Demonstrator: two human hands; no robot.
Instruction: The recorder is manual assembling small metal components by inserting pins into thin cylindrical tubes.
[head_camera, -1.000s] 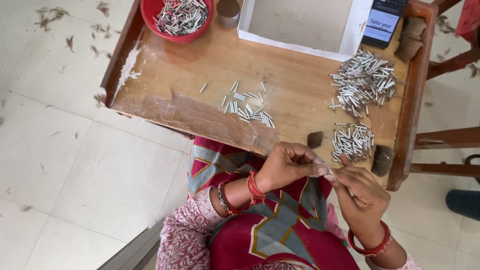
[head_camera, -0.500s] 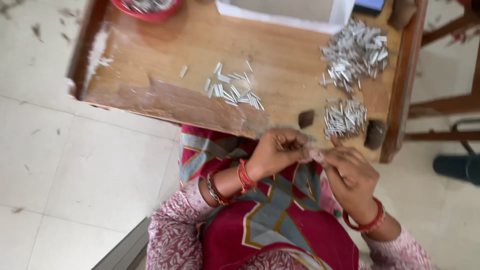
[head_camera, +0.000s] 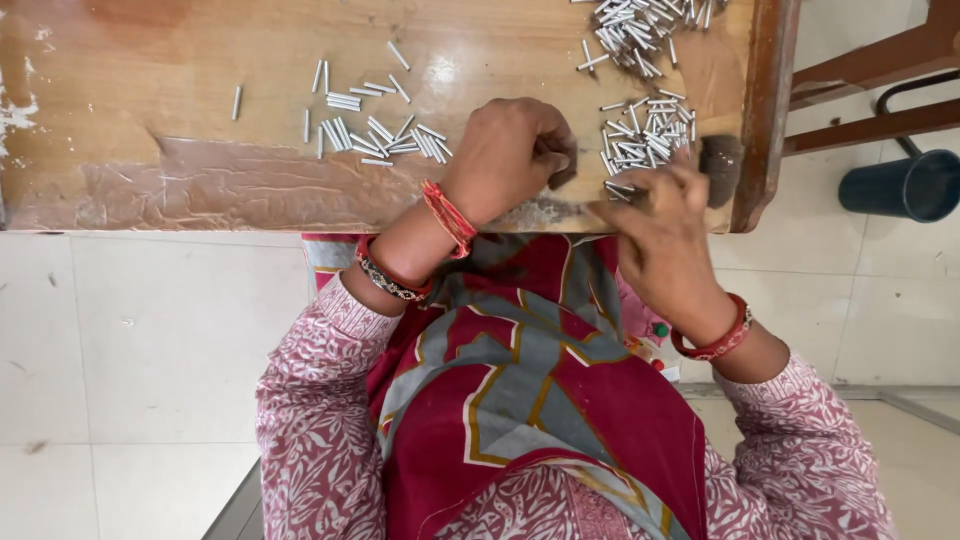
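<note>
I am looking down at both hands working at the near edge of a worn wooden table (head_camera: 200, 120). The left hand (head_camera: 515, 150) is curling into a loose fist, knuckles up, with its thumb and fingertips tucked toward the right; I cannot tell whether anything is pinched inside. The right hand (head_camera: 660, 215) is reaching forward, its fingers (head_camera: 680, 165) bending down onto the near pile of small white tubes (head_camera: 645, 135), touching its front edge; whether a tube is already gripped I cannot make out. That pile is lying just ahead of the right fingertips and just to the right of the left fist, so the right hand is the nearer one. The tubes in it are pointing mostly across the table, side to side, though many are crossing at angles. A larger heap of white tubes (head_camera: 640, 25) is sitting farther back, and a scattered group of tubes (head_camera: 370, 130) is lying to the left of the left hand, mostly slanting. A small dark block (head_camera: 722, 160) is resting just beside the pile.
</note>
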